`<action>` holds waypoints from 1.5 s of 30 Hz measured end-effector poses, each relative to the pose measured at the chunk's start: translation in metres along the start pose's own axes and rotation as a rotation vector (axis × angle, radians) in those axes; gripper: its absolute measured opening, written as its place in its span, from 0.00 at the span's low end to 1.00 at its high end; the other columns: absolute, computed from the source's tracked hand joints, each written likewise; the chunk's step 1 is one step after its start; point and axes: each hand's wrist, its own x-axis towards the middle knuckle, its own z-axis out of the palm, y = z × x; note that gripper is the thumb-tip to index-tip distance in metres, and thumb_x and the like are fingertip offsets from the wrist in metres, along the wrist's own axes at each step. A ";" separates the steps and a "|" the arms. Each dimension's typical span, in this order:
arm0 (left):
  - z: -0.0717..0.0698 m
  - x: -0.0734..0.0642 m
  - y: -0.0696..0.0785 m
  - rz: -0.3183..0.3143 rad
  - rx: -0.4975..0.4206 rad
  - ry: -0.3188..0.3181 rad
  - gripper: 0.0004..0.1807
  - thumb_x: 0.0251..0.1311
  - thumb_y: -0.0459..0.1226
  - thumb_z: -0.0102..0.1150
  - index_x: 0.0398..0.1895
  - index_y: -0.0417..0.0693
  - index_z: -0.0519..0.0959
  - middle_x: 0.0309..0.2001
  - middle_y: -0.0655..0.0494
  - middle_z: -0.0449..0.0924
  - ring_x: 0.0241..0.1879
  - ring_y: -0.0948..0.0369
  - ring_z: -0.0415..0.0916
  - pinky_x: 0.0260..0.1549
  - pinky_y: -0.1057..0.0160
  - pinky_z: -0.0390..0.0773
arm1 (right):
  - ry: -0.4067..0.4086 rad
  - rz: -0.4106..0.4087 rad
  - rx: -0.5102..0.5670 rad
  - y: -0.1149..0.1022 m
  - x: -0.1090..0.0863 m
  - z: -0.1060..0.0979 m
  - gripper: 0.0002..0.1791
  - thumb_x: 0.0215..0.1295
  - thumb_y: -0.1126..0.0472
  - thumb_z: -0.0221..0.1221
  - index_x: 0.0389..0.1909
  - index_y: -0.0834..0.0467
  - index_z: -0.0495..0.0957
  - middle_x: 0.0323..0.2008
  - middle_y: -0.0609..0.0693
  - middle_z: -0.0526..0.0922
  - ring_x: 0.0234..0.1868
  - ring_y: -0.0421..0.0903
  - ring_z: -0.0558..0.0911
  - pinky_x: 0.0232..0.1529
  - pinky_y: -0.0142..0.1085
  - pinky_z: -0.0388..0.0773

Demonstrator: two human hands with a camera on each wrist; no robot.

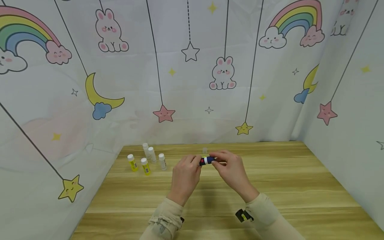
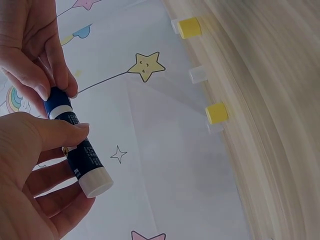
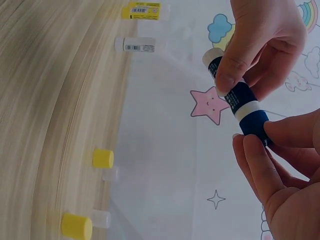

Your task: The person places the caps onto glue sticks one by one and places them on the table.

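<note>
A dark blue glue stick (image 1: 207, 160) with a white band and white base is held between both hands, raised in front of the body. My left hand (image 1: 186, 173) grips its dark body, the thumb (image 2: 70, 134) lying along the label and the other fingers curled underneath. At the opposite end, my right hand (image 1: 231, 170) pinches the blue cap (image 3: 254, 124) between thumb and fingertips. The cap sits against the white band. In the left wrist view the white base (image 2: 96, 182) points away from the right hand.
Several upright glue sticks stand at the back left, some yellow (image 1: 145, 166), some white (image 1: 162, 162). Loose yellow caps (image 3: 103, 158) and whitish caps (image 3: 101, 219) lie near the table's back edge. A printed curtain (image 1: 192, 126) hangs behind and along both sides of the wooden table (image 1: 300, 186).
</note>
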 end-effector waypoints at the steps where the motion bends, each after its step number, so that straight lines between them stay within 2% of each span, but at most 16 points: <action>1: 0.000 0.000 0.000 0.000 -0.001 0.001 0.14 0.54 0.33 0.75 0.44 0.47 0.86 0.41 0.53 0.84 0.40 0.56 0.83 0.36 0.58 0.84 | 0.001 0.000 0.000 0.000 0.000 0.000 0.15 0.63 0.69 0.68 0.49 0.52 0.87 0.46 0.43 0.84 0.40 0.39 0.86 0.41 0.35 0.84; 19: 0.000 -0.001 0.001 0.001 0.022 -0.016 0.13 0.55 0.33 0.74 0.44 0.46 0.85 0.40 0.53 0.83 0.41 0.55 0.83 0.38 0.58 0.84 | 0.002 -0.032 0.009 -0.001 -0.002 0.000 0.16 0.62 0.69 0.68 0.49 0.52 0.87 0.46 0.45 0.85 0.40 0.41 0.86 0.41 0.36 0.84; 37: 0.001 -0.002 0.004 -0.007 0.029 -0.025 0.14 0.54 0.33 0.76 0.44 0.46 0.85 0.40 0.54 0.83 0.38 0.55 0.83 0.36 0.58 0.84 | -0.009 0.004 -0.010 -0.001 -0.002 0.002 0.15 0.63 0.68 0.68 0.49 0.52 0.87 0.46 0.44 0.84 0.40 0.40 0.85 0.40 0.35 0.84; 45: -0.001 -0.001 0.007 0.021 0.063 -0.017 0.15 0.53 0.34 0.77 0.44 0.45 0.85 0.40 0.53 0.84 0.38 0.55 0.83 0.36 0.58 0.84 | -0.010 -0.005 -0.001 -0.001 -0.003 0.003 0.15 0.62 0.69 0.69 0.49 0.53 0.87 0.46 0.44 0.85 0.39 0.40 0.85 0.40 0.35 0.84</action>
